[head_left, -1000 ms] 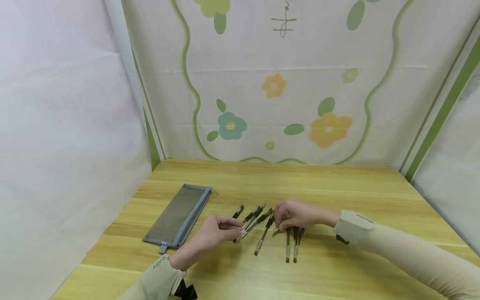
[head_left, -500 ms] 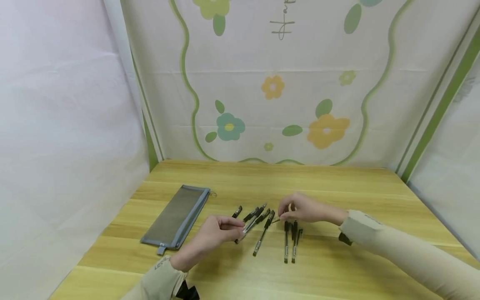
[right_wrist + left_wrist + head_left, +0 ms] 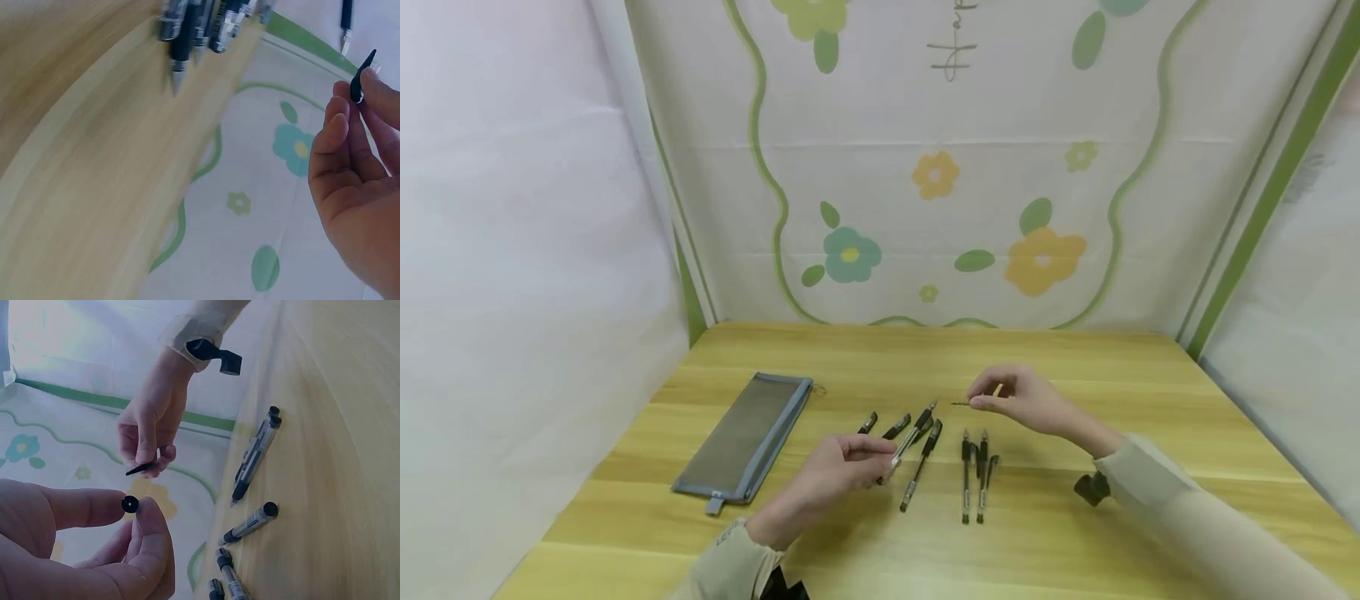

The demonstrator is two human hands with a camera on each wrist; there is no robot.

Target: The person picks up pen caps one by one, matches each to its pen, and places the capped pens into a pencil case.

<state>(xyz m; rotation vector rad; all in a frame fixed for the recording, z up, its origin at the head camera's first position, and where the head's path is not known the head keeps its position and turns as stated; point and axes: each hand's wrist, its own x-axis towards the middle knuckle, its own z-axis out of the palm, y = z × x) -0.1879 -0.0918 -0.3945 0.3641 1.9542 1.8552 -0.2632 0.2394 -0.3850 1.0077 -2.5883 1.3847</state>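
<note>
My left hand (image 3: 838, 471) pinches a clear-barrelled pen (image 3: 913, 435) between thumb and finger, its bare tip slanting up and to the right. In the left wrist view that pen is seen end-on as a black round end (image 3: 130, 504). Farther right, my right hand (image 3: 1026, 402) holds a small black pen cap (image 3: 359, 82) at its fingertips, raised above the table. The cap's narrow end points toward the left hand, a short gap from the pen's tip. A loose pen (image 3: 919, 473) lies between the hands, and uncapped pens (image 3: 966, 479) lie below the right hand.
A grey mesh zip pouch (image 3: 745, 435) lies flat on the wooden table (image 3: 1075, 517) to the left. More black pen ends (image 3: 868, 422) show behind the left hand. A flower-printed cloth (image 3: 955, 225) hangs at the table's back edge.
My right hand has lifted off the table beside the pens and moved up and slightly right with the cap. The left hand has raised its pen a little off the pile.
</note>
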